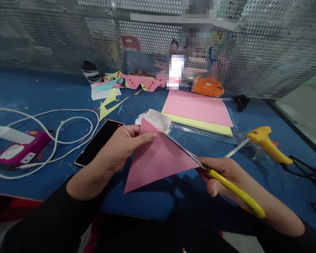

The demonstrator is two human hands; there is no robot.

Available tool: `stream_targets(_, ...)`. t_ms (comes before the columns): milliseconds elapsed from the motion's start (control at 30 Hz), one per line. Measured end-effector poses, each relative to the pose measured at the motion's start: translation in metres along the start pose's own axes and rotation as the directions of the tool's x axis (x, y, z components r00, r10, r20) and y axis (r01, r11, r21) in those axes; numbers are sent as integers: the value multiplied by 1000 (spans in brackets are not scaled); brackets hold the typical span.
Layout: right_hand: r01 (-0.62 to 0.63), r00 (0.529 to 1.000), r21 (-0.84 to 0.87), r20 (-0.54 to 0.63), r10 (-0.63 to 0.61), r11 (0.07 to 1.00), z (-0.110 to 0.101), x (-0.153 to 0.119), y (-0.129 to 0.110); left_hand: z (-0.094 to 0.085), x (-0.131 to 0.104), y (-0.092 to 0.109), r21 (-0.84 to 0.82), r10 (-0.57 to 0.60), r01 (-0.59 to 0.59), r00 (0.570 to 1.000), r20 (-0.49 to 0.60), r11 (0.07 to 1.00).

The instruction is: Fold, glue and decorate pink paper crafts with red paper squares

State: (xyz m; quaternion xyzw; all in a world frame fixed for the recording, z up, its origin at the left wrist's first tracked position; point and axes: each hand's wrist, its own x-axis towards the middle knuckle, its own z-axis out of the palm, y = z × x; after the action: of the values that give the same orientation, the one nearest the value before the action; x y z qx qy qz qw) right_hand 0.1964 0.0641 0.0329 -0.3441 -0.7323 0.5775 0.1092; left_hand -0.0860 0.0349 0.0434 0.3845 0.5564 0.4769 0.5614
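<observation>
My left hand (126, 142) pinches a pink sheet of paper (158, 158) between thumb and fingers, above the table's front part. The sheet has a triangular outline, one corner pointing down toward me. In my right hand (226, 175) is a pair of scissors (234, 191) with yellow handles. Their blades lie along the sheet's upper right edge, reaching toward my left thumb. How far the blades are parted cannot be made out. Just behind the sheet sits a white crumpled, cup-like piece (154, 117), partly covered by it.
A phone (101, 142) lies left, beside a white cable (58, 137) and a purple power strip (23, 149). Behind are yellow scraps (109, 103), decorated paper strips (144, 82) and stacked coloured sheets (197, 110). A yellow glue gun (268, 140) lies right; a perforated metal screen (152, 30) borders the back.
</observation>
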Motion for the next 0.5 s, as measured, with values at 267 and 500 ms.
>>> stream_targets(267,-8,1000,-44,-2,8,999,-1,0,-4,0,0,2,-7,11,-11,1000,-20,1000)
stream_targets(500,-2,1000,-10,1,2,1000,2,3,-3,0,-1,3,-52,-21,21,1000,9,998)
